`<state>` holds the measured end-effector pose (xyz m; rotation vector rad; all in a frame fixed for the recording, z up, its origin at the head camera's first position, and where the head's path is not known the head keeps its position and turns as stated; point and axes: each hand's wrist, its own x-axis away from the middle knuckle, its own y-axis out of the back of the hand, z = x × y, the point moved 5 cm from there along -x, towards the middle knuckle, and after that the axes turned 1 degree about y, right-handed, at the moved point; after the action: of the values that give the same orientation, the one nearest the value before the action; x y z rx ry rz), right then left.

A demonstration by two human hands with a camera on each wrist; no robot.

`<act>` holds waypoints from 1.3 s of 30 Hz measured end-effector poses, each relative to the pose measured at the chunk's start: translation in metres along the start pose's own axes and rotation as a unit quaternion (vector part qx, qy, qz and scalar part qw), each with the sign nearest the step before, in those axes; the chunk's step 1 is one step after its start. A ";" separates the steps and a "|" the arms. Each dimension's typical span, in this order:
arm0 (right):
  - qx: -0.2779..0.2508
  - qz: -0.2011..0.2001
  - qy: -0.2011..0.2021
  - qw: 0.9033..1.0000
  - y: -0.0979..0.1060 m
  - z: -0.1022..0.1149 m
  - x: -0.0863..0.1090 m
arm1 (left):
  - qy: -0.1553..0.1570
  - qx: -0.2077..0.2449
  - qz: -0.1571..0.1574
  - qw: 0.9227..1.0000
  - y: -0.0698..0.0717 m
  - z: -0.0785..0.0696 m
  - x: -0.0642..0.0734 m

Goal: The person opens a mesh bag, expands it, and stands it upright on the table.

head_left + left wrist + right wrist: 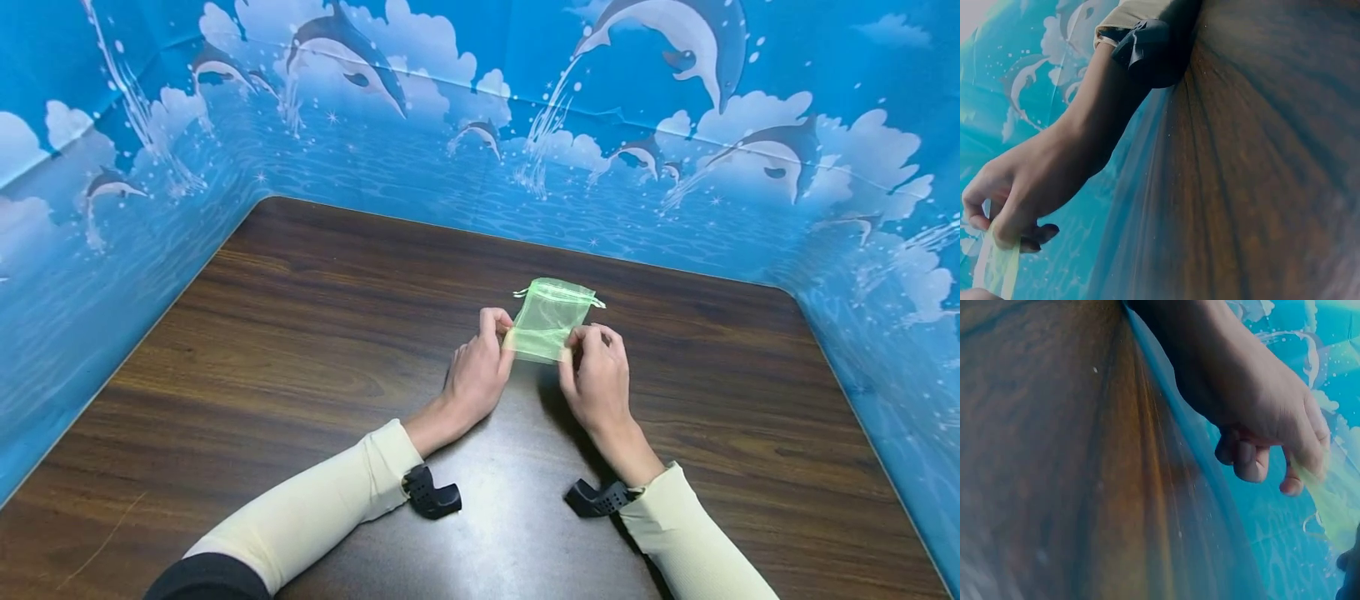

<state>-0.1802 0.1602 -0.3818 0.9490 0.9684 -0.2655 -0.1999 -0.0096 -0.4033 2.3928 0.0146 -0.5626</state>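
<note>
A sheer light-green drawstring pouch (553, 321) is stretched between both hands above the table, its gathered drawstring end pointing to the far side. My left hand (480, 367) pinches its near left corner between thumb and forefinger. At the near right corner, my right hand (597, 375) pinches the fabric the same way. In the left wrist view, a strip of the pouch (999, 265) hangs from the left fingertips. The right wrist view shows the right hand (1272, 406) with the green mesh (1335, 500) at its thumb and forefinger. Nothing can be made out inside the pouch.
A dark wood-grain table (300, 358) lies under the hands. Blue dolphin-print cloth (420, 158) stands along its back and sides. Black wrist cameras (432, 493) sit at both cream sleeves (322, 508).
</note>
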 end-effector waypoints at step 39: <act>-0.059 0.010 0.034 0.998 0.000 -0.006 0.001 | 0.048 0.014 0.044 0.998 -0.003 0.013 -0.008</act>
<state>-0.1828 0.1653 -0.3836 0.8630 1.0251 -0.1582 -0.2124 -0.0144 -0.4113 2.4326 -0.0563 -0.4096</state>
